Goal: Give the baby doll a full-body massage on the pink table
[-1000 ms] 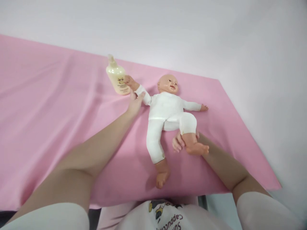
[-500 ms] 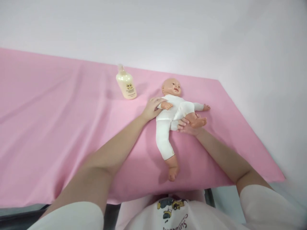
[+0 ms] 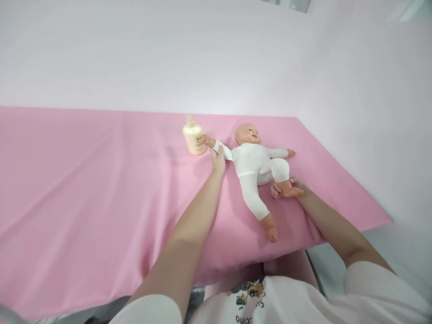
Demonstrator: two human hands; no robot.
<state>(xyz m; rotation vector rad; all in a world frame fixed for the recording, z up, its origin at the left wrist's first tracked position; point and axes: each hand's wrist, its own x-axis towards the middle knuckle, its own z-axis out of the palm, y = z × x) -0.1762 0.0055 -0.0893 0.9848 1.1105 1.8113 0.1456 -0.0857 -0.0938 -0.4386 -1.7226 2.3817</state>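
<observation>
A baby doll (image 3: 251, 158) in a white cloth body suit lies on its back, its head away from me. My left hand (image 3: 218, 163) is closed around the doll's white-sleeved arm, which stretches out to the left with the doll's hand in front of the bottle. Whether the doll's fingers touch the bottle, I cannot tell. My right hand (image 3: 298, 183) is curled around the lower part of the doll's bent leg from below, partly hidden by the doll's foot. The doll's other leg extends straight toward me.
A cream-coloured pump bottle (image 3: 194, 140) stands behind and left of my left hand. Pink cloth (image 3: 101, 189) covers the table and falls over its near edge in folds. Beyond the far edge rises a white wall (image 3: 151, 58).
My left hand has moved from the doll's side to its arm, which now points outward instead of lying across the body. My right hand has shifted from the thigh toward the foot.
</observation>
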